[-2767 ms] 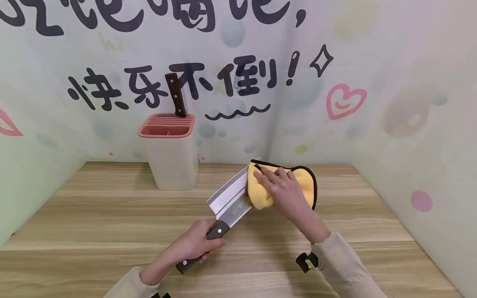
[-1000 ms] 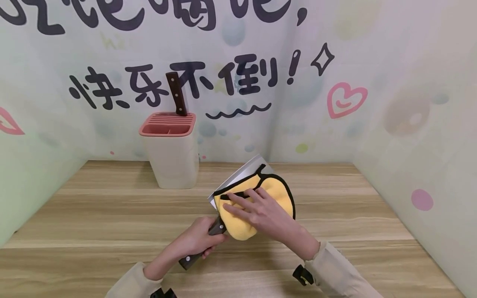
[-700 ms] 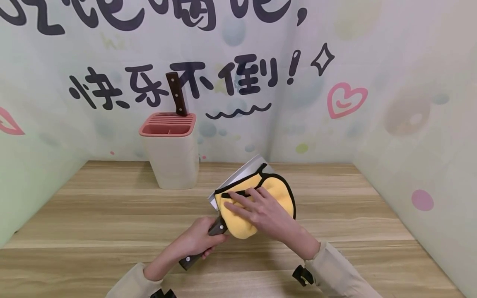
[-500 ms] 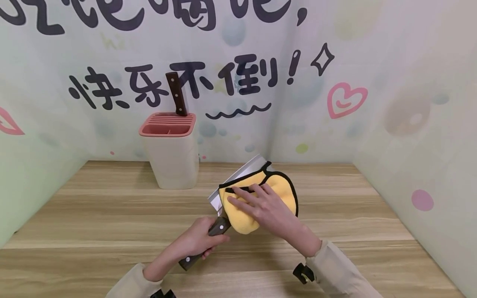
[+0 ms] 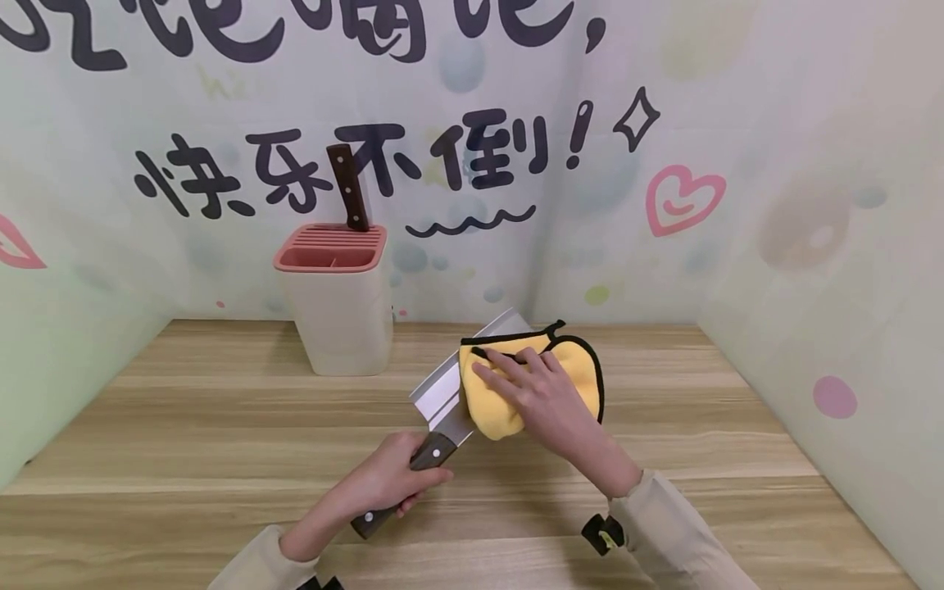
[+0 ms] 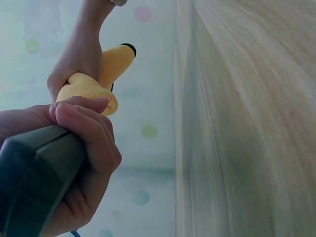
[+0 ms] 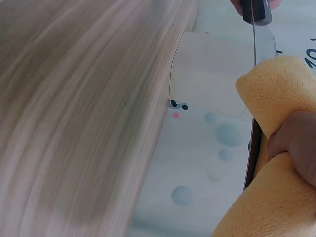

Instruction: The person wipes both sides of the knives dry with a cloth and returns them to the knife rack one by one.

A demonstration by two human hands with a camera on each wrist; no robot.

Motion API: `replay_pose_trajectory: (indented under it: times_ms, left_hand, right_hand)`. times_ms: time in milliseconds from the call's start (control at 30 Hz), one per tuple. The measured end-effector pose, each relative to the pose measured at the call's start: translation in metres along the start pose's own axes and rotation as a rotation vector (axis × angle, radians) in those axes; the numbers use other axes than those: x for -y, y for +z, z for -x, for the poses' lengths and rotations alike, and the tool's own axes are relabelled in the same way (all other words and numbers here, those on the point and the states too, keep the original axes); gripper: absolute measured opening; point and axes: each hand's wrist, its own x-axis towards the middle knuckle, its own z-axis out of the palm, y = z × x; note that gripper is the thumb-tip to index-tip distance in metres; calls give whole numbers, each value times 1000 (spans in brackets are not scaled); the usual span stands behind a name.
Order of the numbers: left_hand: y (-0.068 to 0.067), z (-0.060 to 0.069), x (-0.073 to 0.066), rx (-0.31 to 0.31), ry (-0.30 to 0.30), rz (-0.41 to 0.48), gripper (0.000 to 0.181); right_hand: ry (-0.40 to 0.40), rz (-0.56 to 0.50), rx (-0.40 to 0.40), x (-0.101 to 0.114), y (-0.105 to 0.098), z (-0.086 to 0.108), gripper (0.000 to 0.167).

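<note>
left hand grips cleaver | right hand holds cloth against blade

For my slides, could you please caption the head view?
Left hand grips a cleaver while the right hand holds a yellow cloth against the blade.

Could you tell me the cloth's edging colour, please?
The cloth has black edging; head view is clearest.

Left hand and right hand are bare. Long, pale beige sleeves of plain, lightly creased fabric end short of the hands. A small black block sits by each cuff, the right one angular, with a yellowish-green patch.
</note>
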Motion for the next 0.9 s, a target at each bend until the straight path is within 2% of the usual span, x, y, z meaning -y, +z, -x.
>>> replay_pose_trajectory:
  times_ms: [333,900]
  left_hand:
    - [1,1,1,-8,11,3,22]
    - [-2,2,1,6,12,10,22]
  right_hand:
    - [103,12,-29,-7,3,2,56]
    - [191,24,-65,-19,7,8,57]
